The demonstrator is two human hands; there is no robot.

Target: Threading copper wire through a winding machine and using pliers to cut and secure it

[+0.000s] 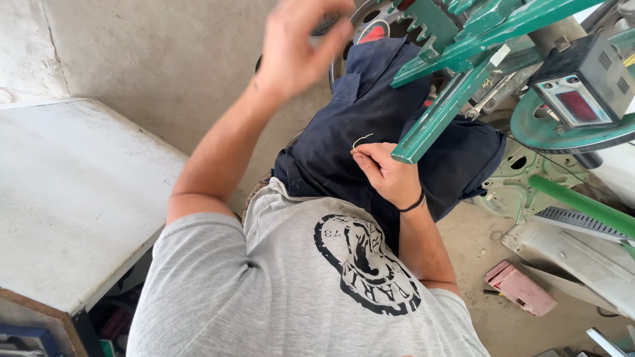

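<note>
the work in hand looks like hand-sewing on the dark navy cloth (370, 125) that lies over the person's lap, below the green metal machine frame (456, 99). the right hand (387, 173) is closed in a pinch at the cloth, thumb and forefinger holding a thin pale thread or wire (362, 139) that curls up just above the fingertips. the left hand (301, 43) is raised well above the lap, blurred, its fingers drawn loosely together; i cannot tell whether it holds anything, though it reads as pulling a stitch through.

judged from this, the step is mid-stitch: one end pinned at the cloth, the other hand drawn high. the next move calls for keeping the pinch firm so the strand does not slip, and bringing the raised hand back down to the same spot on the cloth without snagging on the frame's end, which sits just beside the right hand. a pink block (520, 288) lies on the floor (489, 324), well apart.
</note>
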